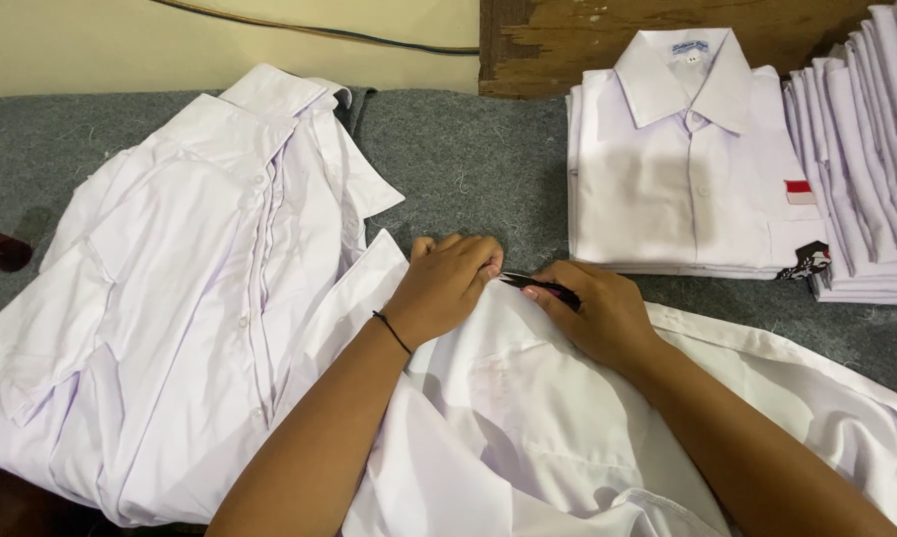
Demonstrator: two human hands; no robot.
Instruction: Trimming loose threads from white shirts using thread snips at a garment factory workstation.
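Your right hand (599,316) is gripping small dark snips (540,286), long axis pointing left toward your left hand (446,283), whose curled fingers are pinching the white shirt (528,418) fabric just beside the tips, at the shirt's upper edge.

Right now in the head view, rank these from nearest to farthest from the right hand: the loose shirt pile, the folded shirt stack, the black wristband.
From the right hand:
1. Black wristband, just left, on the other wrist.
2. Folded shirt stack, up and right.
3. Loose shirt pile, far left.

Smooth white cloth shirt (528,398) on rough grey felt (matt) (478,169).
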